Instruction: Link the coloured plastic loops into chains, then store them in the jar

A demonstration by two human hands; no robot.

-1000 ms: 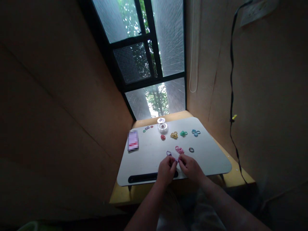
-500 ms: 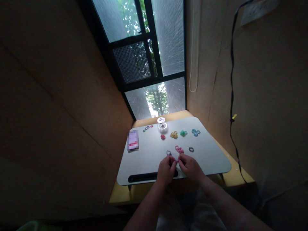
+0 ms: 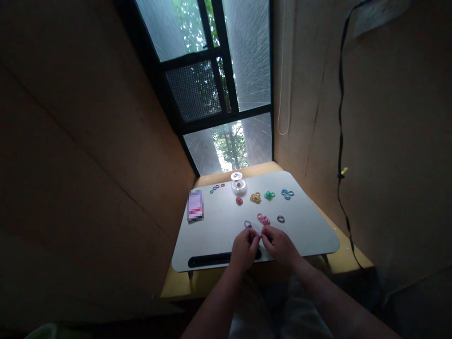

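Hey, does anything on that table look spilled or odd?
Slightly odd: one dark ring sits alone, right of the pink rings, while red rings, yellow rings and blue rings lie clustered. Nothing looks spilled.

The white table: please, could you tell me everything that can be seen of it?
The white table has a flat, smooth-looking top with rounded corners, a thin dark near edge and short dark legs. A long black strip runs along its near side, partly hidden by the left hand. It stands on a yellowish, wood-like surface, in front of the window. Small coloured rings lie on it. Whether the left hand touches it, I cannot tell.
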